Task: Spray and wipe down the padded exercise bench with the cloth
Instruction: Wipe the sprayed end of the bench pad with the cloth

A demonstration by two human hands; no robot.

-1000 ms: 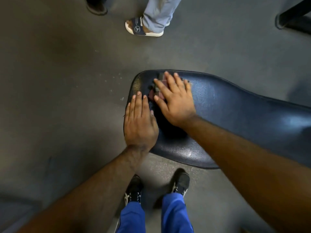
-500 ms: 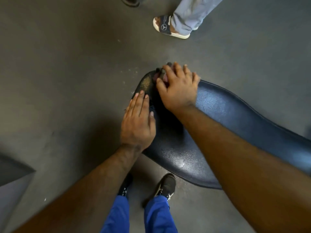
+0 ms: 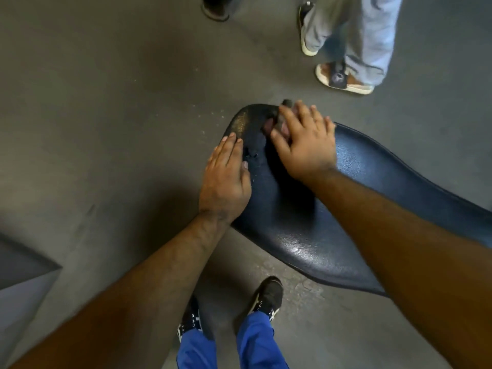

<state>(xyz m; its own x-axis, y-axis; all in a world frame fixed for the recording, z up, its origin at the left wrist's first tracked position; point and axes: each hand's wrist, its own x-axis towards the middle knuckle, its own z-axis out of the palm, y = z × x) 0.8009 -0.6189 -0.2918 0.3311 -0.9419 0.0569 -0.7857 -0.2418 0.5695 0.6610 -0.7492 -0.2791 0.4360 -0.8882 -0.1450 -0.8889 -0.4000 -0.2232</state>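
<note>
The dark blue padded bench runs from the centre of the view to the right edge, its rounded end pointing up-left. My right hand presses flat on a dark cloth near that far end; only a small crumpled part of the cloth shows past my fingers. My left hand lies flat along the bench's left rim, fingers together, holding nothing. A worn, speckled patch marks the pad's tip. No spray bottle is in view.
Grey floor surrounds the bench. Another person's legs in light trousers and sandals stand just beyond the bench end. A dark shoe is at the top. My own feet are below the bench. A grey slab lies lower left.
My right hand pushed the cloth toward the bench's far end and stays there. The view shifted, so the other person's feet now appear closer. My left hand stays on the rim.
</note>
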